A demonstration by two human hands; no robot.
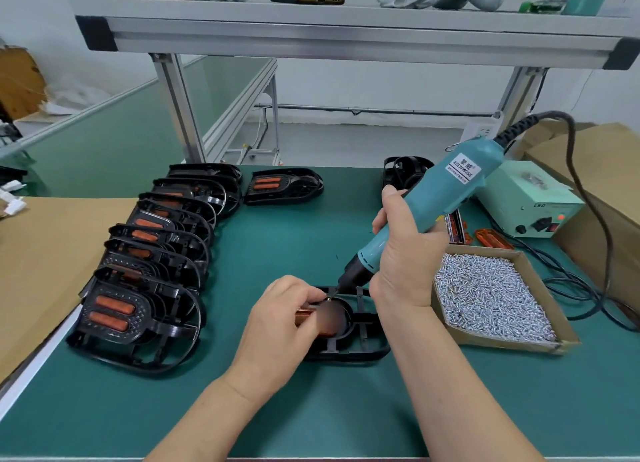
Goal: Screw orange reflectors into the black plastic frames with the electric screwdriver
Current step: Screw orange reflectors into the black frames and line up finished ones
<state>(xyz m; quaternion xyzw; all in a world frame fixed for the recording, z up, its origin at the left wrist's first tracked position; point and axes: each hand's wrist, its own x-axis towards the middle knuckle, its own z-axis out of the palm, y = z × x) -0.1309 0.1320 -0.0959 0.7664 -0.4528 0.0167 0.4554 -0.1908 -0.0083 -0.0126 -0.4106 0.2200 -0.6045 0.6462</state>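
Observation:
A black plastic frame (349, 340) lies on the green mat in front of me. An orange reflector (306, 313) sits in it, mostly hidden under my left hand (282, 317), whose fingertips pinch a small screw at the driver's tip. My right hand (403, 253) grips the teal electric screwdriver (436, 198), tilted with its black nose (351, 277) pointing down-left onto the frame's upper edge. A cardboard tray of silver screws (491, 300) stands just right of my right wrist.
Several finished frames with orange reflectors (152, 257) overlap in a row at the left; one more (282, 186) lies behind. Loose orange reflectors (493, 239) and a power supply box (530, 198) sit at the right, with cables trailing. Empty black frames (405, 170) stand behind the driver.

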